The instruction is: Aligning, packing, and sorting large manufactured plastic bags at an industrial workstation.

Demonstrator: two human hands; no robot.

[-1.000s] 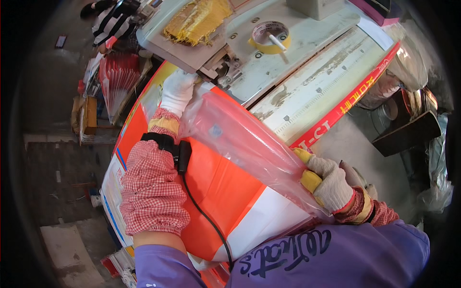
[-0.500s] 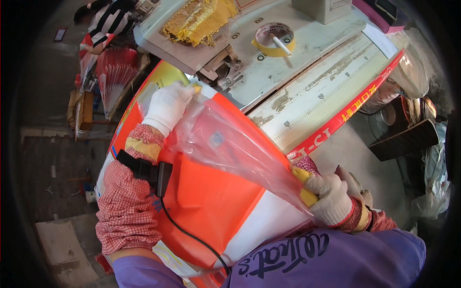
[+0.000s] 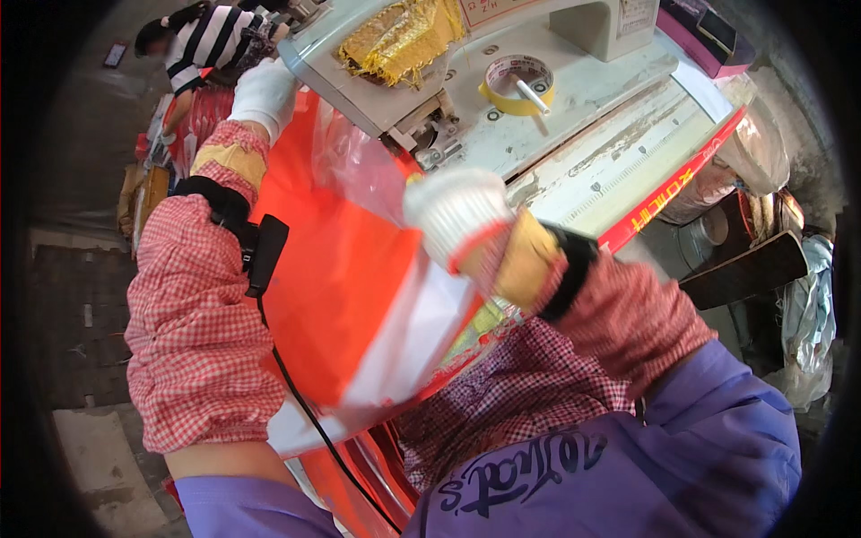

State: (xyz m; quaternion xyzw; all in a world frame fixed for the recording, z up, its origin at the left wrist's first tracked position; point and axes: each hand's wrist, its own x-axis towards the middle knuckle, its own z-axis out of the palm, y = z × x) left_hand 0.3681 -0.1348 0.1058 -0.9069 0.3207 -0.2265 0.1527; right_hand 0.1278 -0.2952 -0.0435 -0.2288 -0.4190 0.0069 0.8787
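Across my lap and up to the sewing machine (image 3: pixel 421 130) lies a large orange and white bag-like sheet (image 3: pixel 332 278). Clear plastic film (image 3: pixel 350 161) runs along its machine side. My left hand (image 3: pixel 265 94), in a white knit glove, is closed on the sheet's far left edge, beside the machine head. Its fingertips are partly hidden. My right hand (image 3: pixel 457 215), gloved too, is over the sheet's right side, just in front of the presser area. Motion blurs it and its fingers cannot be made out.
A yellow tape roll (image 3: pixel 518 85) with a white stick in it rests on the machine bed. Yellow woven cloth (image 3: pixel 404 40) covers the machine head. A red-edged ruler board (image 3: pixel 664 184) extends right. Another person (image 3: pixel 211 45) is at the far left. A black cable (image 3: pixel 309 408) hangs from my left wrist.
My left hand has moved away and left, beside the machine head. My right hand has left the sheet's near right corner and swung up and left toward the machine. The sheet has shifted left.
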